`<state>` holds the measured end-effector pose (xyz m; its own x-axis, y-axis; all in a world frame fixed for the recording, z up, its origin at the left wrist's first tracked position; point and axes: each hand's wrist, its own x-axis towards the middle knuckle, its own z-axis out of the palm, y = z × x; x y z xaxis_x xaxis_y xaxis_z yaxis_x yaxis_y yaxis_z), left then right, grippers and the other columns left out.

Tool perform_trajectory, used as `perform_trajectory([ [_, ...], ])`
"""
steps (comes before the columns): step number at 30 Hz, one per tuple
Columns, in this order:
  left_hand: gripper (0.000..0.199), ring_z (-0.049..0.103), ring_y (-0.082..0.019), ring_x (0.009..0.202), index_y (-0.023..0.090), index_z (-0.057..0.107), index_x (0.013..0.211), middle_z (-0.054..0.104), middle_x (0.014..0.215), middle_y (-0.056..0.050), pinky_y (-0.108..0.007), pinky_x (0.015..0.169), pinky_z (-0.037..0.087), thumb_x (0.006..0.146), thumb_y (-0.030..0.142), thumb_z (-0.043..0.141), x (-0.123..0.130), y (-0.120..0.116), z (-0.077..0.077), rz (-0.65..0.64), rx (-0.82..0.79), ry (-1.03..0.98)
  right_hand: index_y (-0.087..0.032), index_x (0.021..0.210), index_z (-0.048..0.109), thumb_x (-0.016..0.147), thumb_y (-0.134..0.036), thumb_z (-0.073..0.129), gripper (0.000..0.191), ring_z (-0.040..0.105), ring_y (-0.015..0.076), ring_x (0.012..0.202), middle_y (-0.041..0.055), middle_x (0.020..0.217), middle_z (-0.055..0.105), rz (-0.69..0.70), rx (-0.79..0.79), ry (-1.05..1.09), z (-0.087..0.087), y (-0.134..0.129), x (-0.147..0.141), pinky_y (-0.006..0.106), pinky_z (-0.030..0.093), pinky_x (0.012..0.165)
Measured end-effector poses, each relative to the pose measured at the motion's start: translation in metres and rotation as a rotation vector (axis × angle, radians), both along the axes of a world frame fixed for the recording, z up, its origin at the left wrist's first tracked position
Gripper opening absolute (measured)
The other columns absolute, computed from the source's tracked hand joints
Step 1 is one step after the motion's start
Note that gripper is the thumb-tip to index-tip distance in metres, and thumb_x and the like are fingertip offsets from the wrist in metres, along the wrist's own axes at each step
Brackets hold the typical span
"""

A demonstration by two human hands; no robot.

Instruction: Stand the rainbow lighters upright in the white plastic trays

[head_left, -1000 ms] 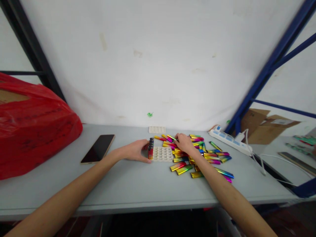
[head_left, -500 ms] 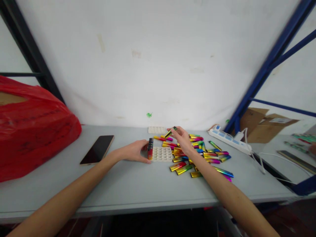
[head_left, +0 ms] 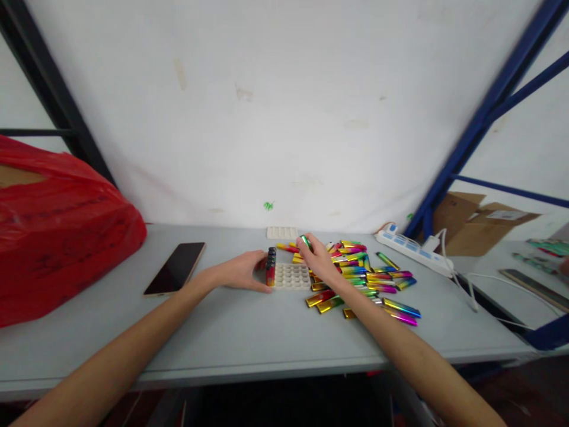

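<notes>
My left hand (head_left: pixel 243 271) is curved around the left end of a cream tray (head_left: pixel 293 277) with rows of round holes, thumb at the front corner and fingers at the back. Along that end stands a row of upright lighters (head_left: pixel 271 268), red below with dark tops. My right hand (head_left: pixel 316 256) pinches a lighter (head_left: pixel 304 240) with a green, shiny end, above the tray's back right; the fingers hide most of it. Under and around my right forearm lies a loose pile of shiny multicoloured lighters (head_left: pixel 355 271).
A second cream tray (head_left: pixel 282 232) lies by the wall. A dark-screened phone (head_left: pixel 176 268) is left of my left hand, with a red plastic bag (head_left: pixel 66 237) beyond. A white power strip (head_left: pixel 413 249) and cardboard box (head_left: pixel 484 228) are at the right. The grey table (head_left: pixel 249 344) ends in front.
My right hand has moved slightly down and left with its lighter, whose green end now points up toward the left. My left hand stays at the tray's end.
</notes>
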<state>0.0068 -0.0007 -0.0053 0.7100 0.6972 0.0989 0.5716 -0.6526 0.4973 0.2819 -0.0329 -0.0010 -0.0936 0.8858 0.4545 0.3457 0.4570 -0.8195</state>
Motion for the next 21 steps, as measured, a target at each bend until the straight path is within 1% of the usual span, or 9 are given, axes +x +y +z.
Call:
perform_trajectory([
  [2, 0.083, 0.072, -0.035, 0.113, 0.021, 0.07, 0.132, 0.077, 0.126, -0.011, -0.041, 0.098, 0.057, 0.07, 0.071, 0.091, -0.0001, 0.0, 0.0007, -0.005, 0.001, 0.012, -0.025, 0.078, 0.05, 0.102, -0.068, 0.053, 0.049, 0.047, 0.0148, 0.065, -0.0052, 0.067, 0.05, -0.094, 0.083, -0.096, 0.0014, -0.0037, -0.001, 0.028, 0.035, 0.063],
  [3, 0.082, 0.072, -0.035, 0.113, 0.02, 0.07, 0.13, 0.077, 0.126, -0.012, -0.041, 0.098, 0.057, 0.07, 0.071, 0.091, 0.0, -0.0001, 0.0016, -0.007, 0.002, 0.025, -0.025, 0.074, 0.048, 0.102, -0.068, 0.053, 0.051, 0.046, 0.0146, 0.065, -0.0052, 0.065, 0.048, -0.122, 0.101, -0.123, 0.0022, -0.0054, -0.0015, 0.029, 0.033, 0.063],
  [6, 0.079, 0.071, -0.037, 0.116, 0.018, 0.071, 0.125, 0.076, 0.126, -0.013, -0.042, 0.099, 0.057, 0.07, 0.071, 0.09, 0.0002, -0.0007, 0.0048, -0.001, 0.013, 0.069, -0.025, 0.064, 0.04, 0.101, -0.069, 0.05, 0.057, 0.04, 0.0137, 0.062, -0.0052, 0.059, 0.041, -0.156, 0.097, -0.156, 0.0036, -0.0079, -0.0023, 0.03, 0.028, 0.062],
  [9, 0.077, 0.071, -0.037, 0.116, 0.017, 0.072, 0.122, 0.077, 0.125, -0.014, -0.042, 0.101, 0.056, 0.071, 0.072, 0.089, 0.0001, -0.0019, 0.0078, -0.008, 0.037, 0.084, -0.026, 0.06, 0.035, 0.097, -0.063, 0.048, 0.054, 0.038, 0.0134, 0.06, -0.0047, 0.057, 0.038, -0.176, 0.08, -0.171, 0.003, -0.0066, -0.0018, 0.031, 0.025, 0.061],
  [13, 0.074, 0.072, -0.037, 0.117, 0.018, 0.073, 0.125, 0.077, 0.129, -0.013, -0.043, 0.106, 0.055, 0.074, 0.069, 0.087, -0.0005, -0.0036, 0.01, -0.055, 0.077, 0.063, -0.026, 0.061, 0.037, 0.093, -0.051, 0.048, 0.042, 0.039, 0.0143, 0.06, -0.0042, 0.056, 0.04, -0.203, 0.073, -0.181, 0.0019, -0.0041, -0.0005, 0.031, 0.024, 0.061],
  [16, 0.073, 0.071, -0.037, 0.12, 0.019, 0.072, 0.127, 0.077, 0.131, -0.013, -0.043, 0.109, 0.055, 0.074, 0.066, 0.088, -0.0003, -0.0038, 0.0099, -0.055, 0.083, 0.055, -0.026, 0.064, 0.04, 0.098, -0.052, 0.047, 0.043, 0.042, 0.0151, 0.061, -0.0042, 0.058, 0.044, -0.211, 0.084, -0.178, 0.0019, -0.0039, 0.0001, 0.031, 0.027, 0.062],
  [19, 0.073, 0.072, -0.037, 0.118, 0.017, 0.072, 0.124, 0.077, 0.128, -0.014, -0.042, 0.104, 0.056, 0.072, 0.067, 0.088, 0.0002, -0.0032, 0.0087, -0.029, 0.057, 0.069, -0.025, 0.072, 0.046, 0.105, -0.058, 0.046, 0.046, 0.048, 0.0167, 0.065, -0.0037, 0.064, 0.05, -0.174, 0.085, -0.195, 0.0009, -0.0033, 0.0012, 0.03, 0.032, 0.064],
  [21, 0.077, 0.073, -0.037, 0.114, 0.017, 0.071, 0.123, 0.077, 0.125, -0.014, -0.041, 0.098, 0.058, 0.07, 0.07, 0.089, 0.0008, -0.003, 0.0076, 0.002, 0.04, 0.065, -0.025, 0.079, 0.05, 0.108, -0.057, 0.045, 0.044, 0.053, 0.0176, 0.068, -0.0033, 0.069, 0.055, -0.119, 0.061, -0.23, -0.0011, -0.0022, 0.002, 0.029, 0.036, 0.066],
])
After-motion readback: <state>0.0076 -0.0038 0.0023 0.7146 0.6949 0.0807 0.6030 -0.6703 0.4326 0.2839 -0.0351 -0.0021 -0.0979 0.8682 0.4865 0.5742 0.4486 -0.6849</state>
